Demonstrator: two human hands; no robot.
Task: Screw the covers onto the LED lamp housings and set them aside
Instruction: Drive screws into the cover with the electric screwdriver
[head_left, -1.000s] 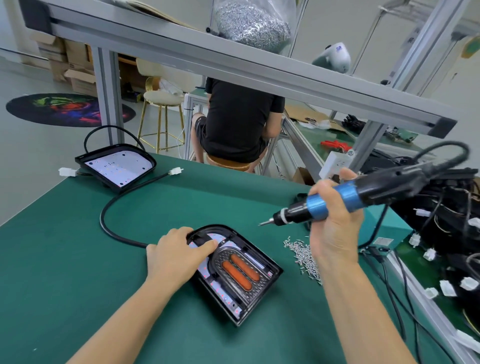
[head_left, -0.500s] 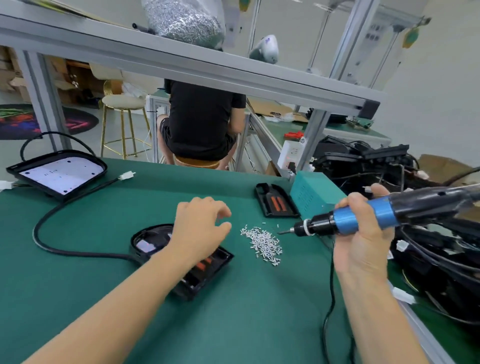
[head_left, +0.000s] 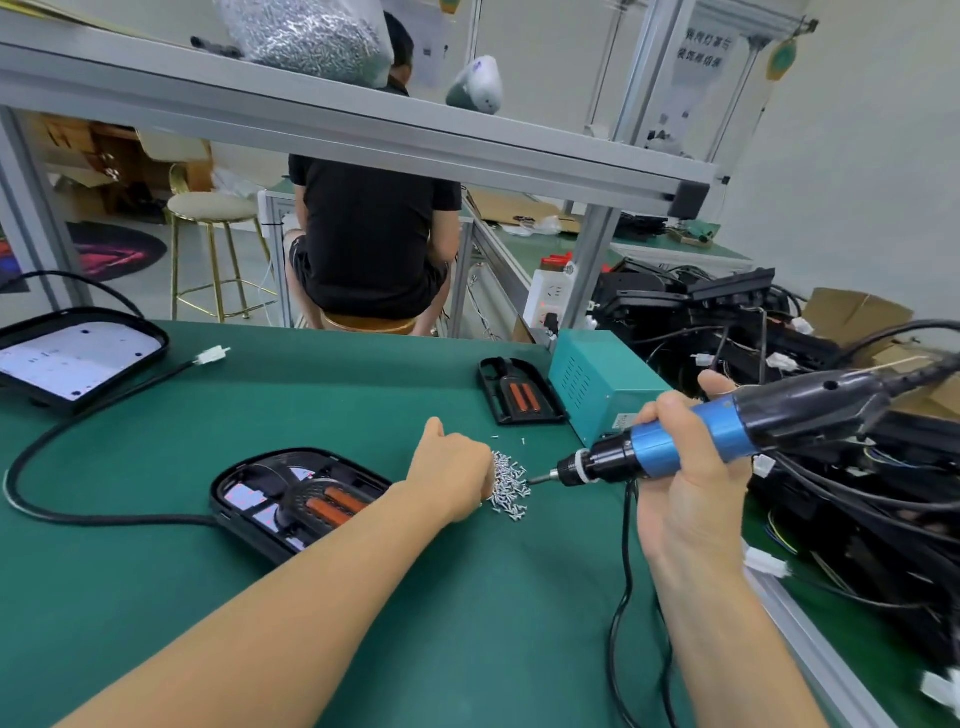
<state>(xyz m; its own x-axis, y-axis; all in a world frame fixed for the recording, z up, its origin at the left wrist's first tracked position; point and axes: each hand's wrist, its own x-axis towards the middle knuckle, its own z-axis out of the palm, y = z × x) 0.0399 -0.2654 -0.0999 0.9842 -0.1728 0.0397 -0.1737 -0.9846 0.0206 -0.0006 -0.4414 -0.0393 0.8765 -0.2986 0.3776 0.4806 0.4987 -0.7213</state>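
Note:
A black LED lamp housing (head_left: 244, 499) lies on the green mat, with a black cover (head_left: 324, 501) bearing two orange strips resting in it. My left hand (head_left: 452, 475) is to its right, curled over the near edge of a pile of small silver screws (head_left: 511, 488); its fingertips are hidden behind the back of the hand. My right hand (head_left: 685, 488) grips a blue and black electric screwdriver (head_left: 727, 431), tip pointing left and almost touching the pile. A second cover (head_left: 519, 389) lies further back.
A teal power box (head_left: 597, 379) stands behind the screws. Another lamp housing (head_left: 78, 358) sits at far left, its black cable (head_left: 104, 519) looping across the mat. Several black housings with wires (head_left: 727, 322) are heaped on the right. A person in black (head_left: 374, 244) sits beyond the bench.
My left hand left the lamp housing and moved right to the screw pile. The screwdriver tip dropped toward the pile. My head turned right.

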